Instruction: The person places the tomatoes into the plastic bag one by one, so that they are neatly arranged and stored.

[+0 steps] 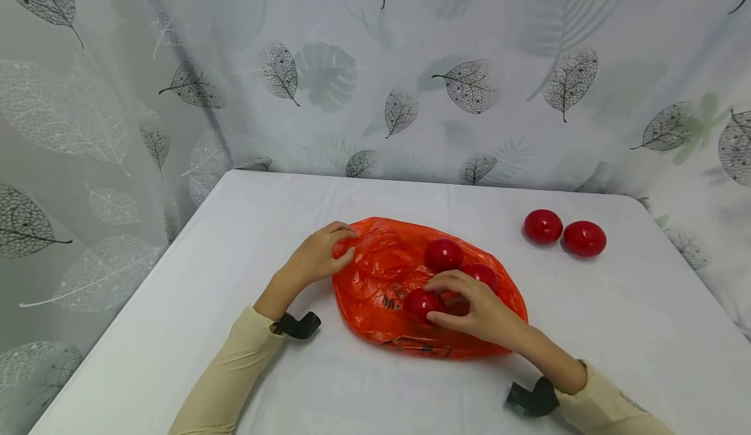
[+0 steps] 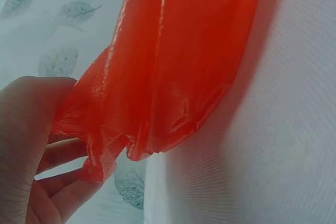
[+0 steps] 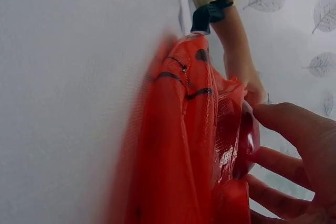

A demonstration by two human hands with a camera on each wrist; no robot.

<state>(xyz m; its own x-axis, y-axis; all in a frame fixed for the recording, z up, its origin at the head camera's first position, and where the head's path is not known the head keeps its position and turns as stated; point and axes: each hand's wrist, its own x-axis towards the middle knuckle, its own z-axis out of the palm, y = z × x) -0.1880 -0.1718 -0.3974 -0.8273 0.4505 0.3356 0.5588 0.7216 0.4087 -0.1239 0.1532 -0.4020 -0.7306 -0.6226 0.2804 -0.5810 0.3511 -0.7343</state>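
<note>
An orange-red plastic bag (image 1: 362, 308) lies spread on the white table. At its left edge, my left hand (image 1: 317, 255) grips the crumpled film between thumb and fingers; the left wrist view shows the gathered bag (image 2: 178, 66) there. My right hand (image 1: 484, 311) holds a glossy red ball (image 1: 421, 304) at the bag's lower middle, thumb and fingertips against its side. In the right wrist view this ball (image 3: 248, 142) is partly behind the bag film. Beyond it, a second red ball (image 1: 443, 255) and a third red ball (image 1: 481, 274) sit on the bag, the third partly covered by my right hand.
At the back right of the white table (image 1: 281, 207), two more glossy red balls, a left one (image 1: 542, 226) and a right one (image 1: 584, 239), lie side by side off the bag. A leaf-patterned curtain (image 1: 375, 63) hangs behind the table and along its sides.
</note>
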